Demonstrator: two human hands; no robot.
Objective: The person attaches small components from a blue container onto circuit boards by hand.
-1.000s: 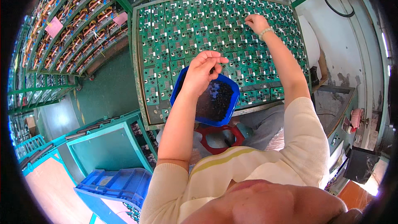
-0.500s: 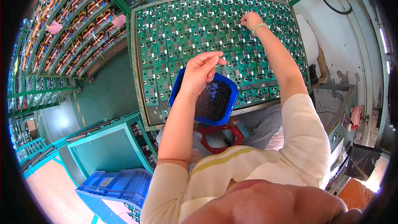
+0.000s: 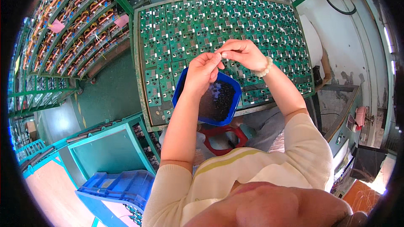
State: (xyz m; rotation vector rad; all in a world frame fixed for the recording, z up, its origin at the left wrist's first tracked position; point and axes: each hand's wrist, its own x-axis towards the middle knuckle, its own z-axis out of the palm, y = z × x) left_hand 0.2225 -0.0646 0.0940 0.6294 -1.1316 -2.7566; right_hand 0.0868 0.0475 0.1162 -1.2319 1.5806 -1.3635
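Green printed circuit boards (image 3: 162, 50) lie in close rows over the surface (image 3: 158, 117), and above the nearer rows the person's 2 hands have just come together. Half a second ago the right hand (image 3: 249, 55), with a pale beaded bracelet (image 3: 265, 68) at its wrist, was out over the farther boards; now it has drawn back until its fingertips touch those of the left hand (image 3: 203, 70), which has hardly moved. The work, it seems, has shifted from the boards to the fingertips, perhaps to pass or sort some small part between them.

Both hands are pinched, thumb against forefinger. Whether either grips anything I cannot tell: the fingers cover the spot, and any part there would be tiny.

Beneath the left wrist, at the near edge of the surface, sits a blue plastic bin (image 3: 237, 101) of small black components (image 3: 225, 100). The left forearm hides its left side, the components merge into a dark heap, and what supports the bin from below is out of sight. Hands and forearms also cover several boards.
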